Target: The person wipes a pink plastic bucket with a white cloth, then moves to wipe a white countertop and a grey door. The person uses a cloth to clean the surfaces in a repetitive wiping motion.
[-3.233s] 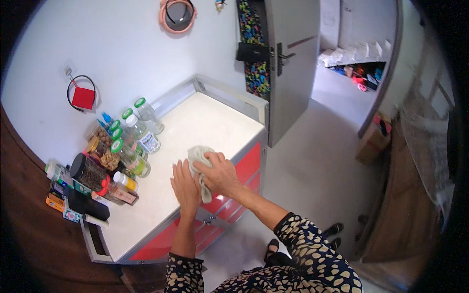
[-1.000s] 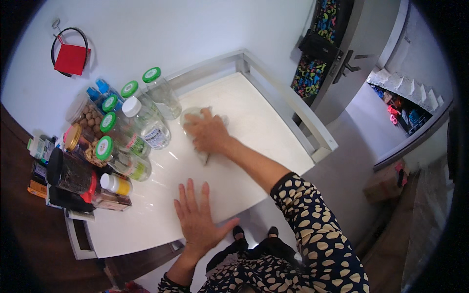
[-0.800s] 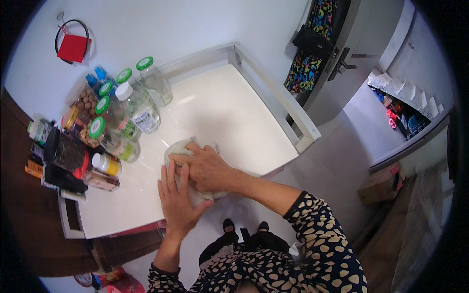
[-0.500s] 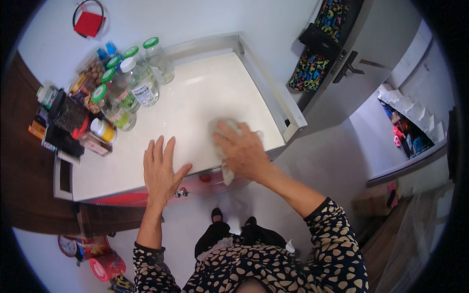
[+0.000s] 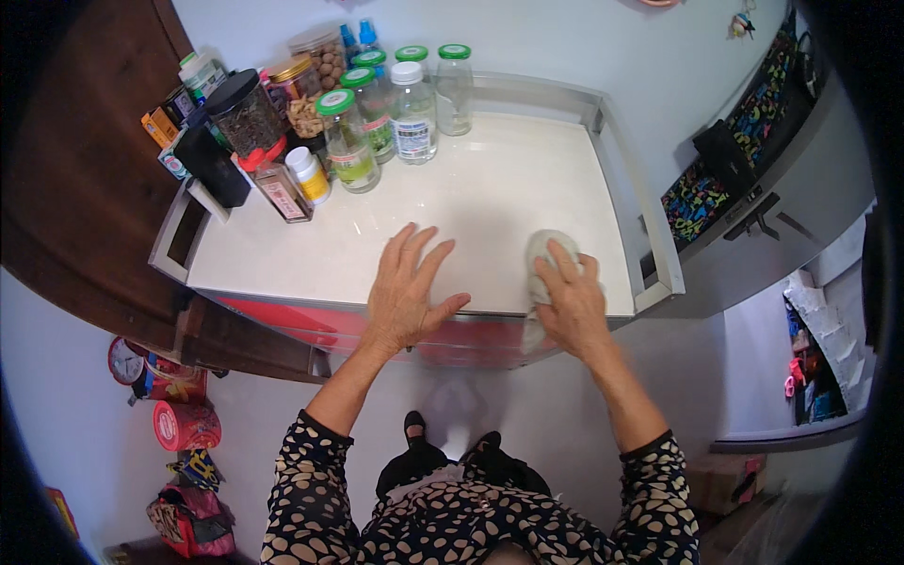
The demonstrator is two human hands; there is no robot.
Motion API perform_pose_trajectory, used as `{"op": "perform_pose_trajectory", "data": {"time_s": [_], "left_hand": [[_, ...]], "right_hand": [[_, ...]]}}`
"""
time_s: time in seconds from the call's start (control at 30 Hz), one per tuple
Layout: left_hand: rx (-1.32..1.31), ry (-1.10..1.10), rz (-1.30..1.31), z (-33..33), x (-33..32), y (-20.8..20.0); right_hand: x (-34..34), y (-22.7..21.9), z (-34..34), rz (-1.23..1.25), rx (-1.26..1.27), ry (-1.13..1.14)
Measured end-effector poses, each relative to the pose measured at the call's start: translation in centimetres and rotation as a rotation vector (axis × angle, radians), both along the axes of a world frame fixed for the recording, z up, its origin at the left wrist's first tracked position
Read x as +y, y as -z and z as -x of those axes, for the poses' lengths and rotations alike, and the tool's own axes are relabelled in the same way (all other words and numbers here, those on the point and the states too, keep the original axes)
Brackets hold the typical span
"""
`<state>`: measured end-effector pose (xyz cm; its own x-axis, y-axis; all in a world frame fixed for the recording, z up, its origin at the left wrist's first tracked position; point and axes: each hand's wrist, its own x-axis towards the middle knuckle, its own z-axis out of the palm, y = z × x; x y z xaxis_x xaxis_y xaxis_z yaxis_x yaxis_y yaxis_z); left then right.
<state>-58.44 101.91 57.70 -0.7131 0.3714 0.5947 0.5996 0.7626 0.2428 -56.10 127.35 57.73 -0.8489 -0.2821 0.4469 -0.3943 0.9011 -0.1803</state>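
My right hand (image 5: 574,306) presses a pale grey-green cloth (image 5: 544,247) onto the white cabinet top (image 5: 490,212), near its front edge toward the right end. One end of the cloth hangs over that edge. To its left, my left hand (image 5: 403,294) is held over the front edge with fingers spread and nothing in it. Whether its fingertips touch the surface, I cannot tell. Beyond the left hand stand a glass jar with a green lid (image 5: 350,151), a white-capped clear bottle (image 5: 412,118) and a small white-and-yellow bottle (image 5: 308,176).
A low metal rail (image 5: 626,179) borders the top at the back and right. More jars and a dark-lidded container (image 5: 247,118) crowd the back left. A grey door (image 5: 800,221) stands at the right. A red round tin (image 5: 186,426) sits on the floor at left.
The view has swung, so the cabinet appears farther right and more level. My left hand has shifted right along the front edge. The right hand stays on the cloth near the right end.
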Motion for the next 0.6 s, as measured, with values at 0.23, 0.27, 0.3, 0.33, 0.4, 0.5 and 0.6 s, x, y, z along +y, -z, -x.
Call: {"op": "perform_pose_trajectory", "data": {"time_s": [0.23, 0.27, 0.3, 0.33, 0.4, 0.5, 0.6], "left_hand": [[0.04, 0.211, -0.445, -0.2, -3.9, 0.0], [0.104, 0.17, -0.445, -0.1, -4.7, -0.2], [0.118, 0.135, -0.433, -0.2, -5.9, -0.3], [0.13, 0.103, -0.426, -0.2, -7.2, -0.2], [0.142, 0.026, -0.419, -0.1, -9.9, 0.1], [0.155, -0.105, -0.416, 0.0, -14.0, 0.5], [0.2, -0.224, -0.411, 0.5, -17.6, 0.5]], "right_hand": [[-13.1, -0.2, 3.8, 0.137, 0.079, -0.339], [-15.0, -0.1, 4.5, 0.152, 0.06, -0.364], [-16.7, -0.1, 5.2, 0.167, 0.038, -0.392], [-18.2, -0.3, 5.8, 0.144, 0.008, -0.371], [-20.6, -0.5, 7.2, 0.102, -0.053, -0.338], [-20.6, 0.3, 9.3, -0.086, -0.06, -0.1], [-15.5, -1.0, 11.3, -0.138, -0.203, 0.188]]}}
